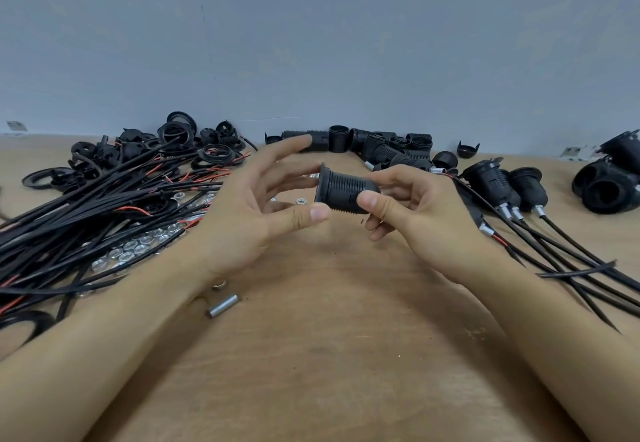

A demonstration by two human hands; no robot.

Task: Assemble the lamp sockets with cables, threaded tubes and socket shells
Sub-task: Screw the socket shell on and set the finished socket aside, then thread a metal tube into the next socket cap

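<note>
A black threaded socket shell (341, 189) with a ring at its left end hangs above the table's middle. My right hand (415, 213) grips its rounded right end between thumb and fingers. My left hand (256, 206) is beside the ring end with fingers spread and relaxed; its thumb tip sits just under the shell's left edge. A cable (467, 199) runs from behind my right hand toward the right. A short threaded tube (224, 306) lies on the table near my left wrist.
A heap of black and red cables (97, 206) with rings and caps (180, 143) fills the left. Silver nuts (138, 247) lie beside it. Loose shells (381, 150) line the back wall. Finished sockets with cables (512, 195) lie at the right.
</note>
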